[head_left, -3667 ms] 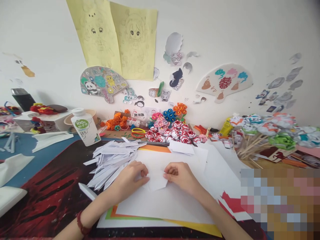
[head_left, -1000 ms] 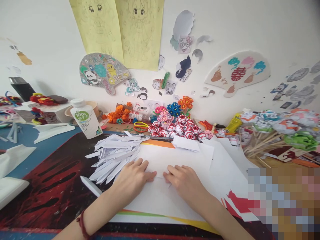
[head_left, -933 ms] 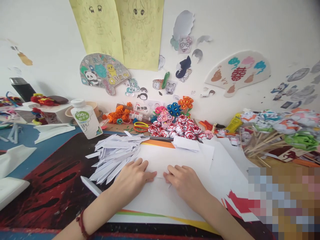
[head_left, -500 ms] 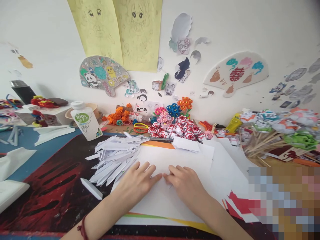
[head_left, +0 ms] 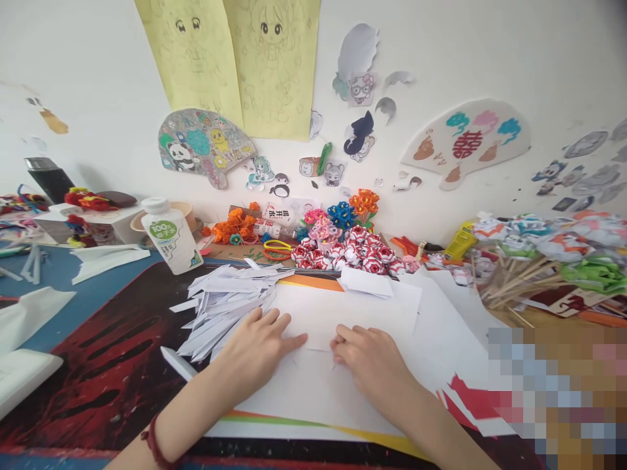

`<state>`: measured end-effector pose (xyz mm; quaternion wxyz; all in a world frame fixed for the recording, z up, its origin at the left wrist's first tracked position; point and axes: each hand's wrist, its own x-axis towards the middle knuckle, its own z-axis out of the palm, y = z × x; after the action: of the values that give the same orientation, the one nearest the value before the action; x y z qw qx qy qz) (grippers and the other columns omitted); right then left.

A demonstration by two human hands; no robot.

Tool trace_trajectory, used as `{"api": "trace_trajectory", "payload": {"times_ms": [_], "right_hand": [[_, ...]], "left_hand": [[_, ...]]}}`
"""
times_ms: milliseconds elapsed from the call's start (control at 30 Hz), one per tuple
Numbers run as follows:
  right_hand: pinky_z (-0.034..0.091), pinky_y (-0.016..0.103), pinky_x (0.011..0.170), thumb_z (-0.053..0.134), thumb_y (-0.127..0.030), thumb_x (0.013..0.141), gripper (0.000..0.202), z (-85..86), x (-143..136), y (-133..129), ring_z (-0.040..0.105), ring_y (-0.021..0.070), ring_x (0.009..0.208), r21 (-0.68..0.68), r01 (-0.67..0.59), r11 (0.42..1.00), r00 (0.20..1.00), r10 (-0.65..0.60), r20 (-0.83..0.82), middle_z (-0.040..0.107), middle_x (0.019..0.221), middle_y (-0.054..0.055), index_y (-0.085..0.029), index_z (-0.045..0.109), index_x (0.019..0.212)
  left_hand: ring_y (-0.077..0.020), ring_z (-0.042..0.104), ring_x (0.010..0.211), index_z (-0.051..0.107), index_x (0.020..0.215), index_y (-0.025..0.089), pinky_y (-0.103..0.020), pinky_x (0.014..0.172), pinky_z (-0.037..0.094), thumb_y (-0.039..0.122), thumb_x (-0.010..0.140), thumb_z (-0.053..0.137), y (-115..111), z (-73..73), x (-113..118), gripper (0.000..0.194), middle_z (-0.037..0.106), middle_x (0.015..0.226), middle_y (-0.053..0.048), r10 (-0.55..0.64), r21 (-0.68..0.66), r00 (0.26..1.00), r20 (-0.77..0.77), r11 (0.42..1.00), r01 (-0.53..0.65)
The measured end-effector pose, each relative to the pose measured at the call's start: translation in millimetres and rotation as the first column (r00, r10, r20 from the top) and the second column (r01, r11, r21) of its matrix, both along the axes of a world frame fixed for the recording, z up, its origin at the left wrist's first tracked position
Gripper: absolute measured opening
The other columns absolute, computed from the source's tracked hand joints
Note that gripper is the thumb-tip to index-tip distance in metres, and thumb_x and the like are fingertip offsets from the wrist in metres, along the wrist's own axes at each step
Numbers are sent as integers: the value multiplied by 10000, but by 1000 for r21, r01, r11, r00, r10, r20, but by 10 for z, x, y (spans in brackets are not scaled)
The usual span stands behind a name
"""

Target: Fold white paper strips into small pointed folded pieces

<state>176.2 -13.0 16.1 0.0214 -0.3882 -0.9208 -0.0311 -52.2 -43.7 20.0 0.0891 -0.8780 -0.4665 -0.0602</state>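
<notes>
A white sheet of paper (head_left: 321, 320) lies before me, its straight near edge running between my hands over more white paper (head_left: 313, 385). My left hand (head_left: 259, 343) rests on the left side of the sheet, fingers stretched and thumb pointing right. On the other side, my right hand (head_left: 367, 356) has its fingers curled together at the sheet's edge; its thumb is mostly hidden. A pile of narrow folded white paper strips (head_left: 228, 303) sits just beyond my left hand. One separate strip (head_left: 177, 363) lies beside my left forearm.
A small folded paper (head_left: 366, 282) rests at the far edge of the sheets. Behind stand red-and-white paper flowers (head_left: 360, 251), yellow-handled scissors (head_left: 277, 249) and a white bottle (head_left: 171, 238). Flowers on sticks (head_left: 509, 274) lean at right. Red paper scraps (head_left: 473, 405) lie near my right forearm.
My hands have moved apart: the left has slid to the left and the right slightly to the right. More of the paper's near edge shows between them.
</notes>
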Motion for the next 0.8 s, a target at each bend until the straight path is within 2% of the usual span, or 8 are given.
{"api": "trace_trajectory", "payload": {"times_ms": [67, 233, 333, 400, 500, 667, 800], "right_hand": [[334, 276, 586, 514, -125, 899, 194, 13, 21, -3, 588, 150, 696, -21, -19, 1000, 999, 18, -32, 637, 827, 34, -192, 667, 798], [362, 269, 613, 531, -171, 902, 209, 62, 9, 3, 597, 134, 686, -78, -11, 997, 996, 4, -89, 616, 814, 10, -199, 677, 755], [372, 267, 617, 601, -276, 879, 192, 49, -29, 16, 600, 143, 686, -99, 38, 994, 986, -54, -160, 607, 760, -7, -201, 664, 714], [379, 263, 630, 638, -297, 854, 172, 13, -45, 28, 598, 149, 708, -97, 58, 994, 967, -80, -241, 609, 761, -12, -196, 639, 715], [385, 252, 650, 689, -267, 812, 108, -43, -48, 50, 590, 151, 749, -135, 61, 989, 927, -106, -361, 620, 806, -24, -203, 609, 778], [386, 233, 673, 718, -210, 769, 103, -51, -34, 80, 575, 149, 785, -265, 8, 964, 861, -142, -489, 624, 811, -33, -210, 615, 781], [377, 205, 623, 661, -182, 811, 57, -39, -48, 67, 555, 117, 678, -368, -113, 923, 805, -132, -578, 633, 728, -47, -198, 635, 762]], "left_hand": [[-188, 488, 783, 597, 1170, 377, -333, 694, 290, 133, 893, 512, 2, 10, -1, 379, 536, 812, -11, -2, -27, 998, 58, 1000, 4], [-175, 523, 812, 666, 1008, 272, -333, 736, 310, 335, 893, 558, 12, -45, 101, 169, 578, 870, -15, 14, -45, 967, 253, 999, -2], [-176, 529, 815, 624, 853, 202, -321, 719, 325, 247, 890, 566, 21, -127, 203, 83, 601, 841, -4, 82, -62, 948, 309, 996, -65], [-176, 529, 810, 580, 830, 190, -316, 715, 336, 179, 865, 583, 27, -170, 246, 37, 607, 848, 5, 116, -96, 929, 352, 992, -87], [-179, 532, 808, 556, 846, 191, -313, 712, 352, 147, 823, 612, 34, -200, 252, 75, 613, 865, 11, 155, -160, 895, 419, 983, -95], [-169, 545, 746, 570, 810, 200, -307, 712, 367, 153, 810, 628, 27, -184, 229, 74, 623, 789, 29, 218, -259, 847, 485, 961, -99], [-161, 565, 742, 605, 819, 208, -298, 729, 366, 225, 850, 615, -12, -130, 283, 37, 650, 784, 29, 196, -255, 809, 554, 965, -60]]}}
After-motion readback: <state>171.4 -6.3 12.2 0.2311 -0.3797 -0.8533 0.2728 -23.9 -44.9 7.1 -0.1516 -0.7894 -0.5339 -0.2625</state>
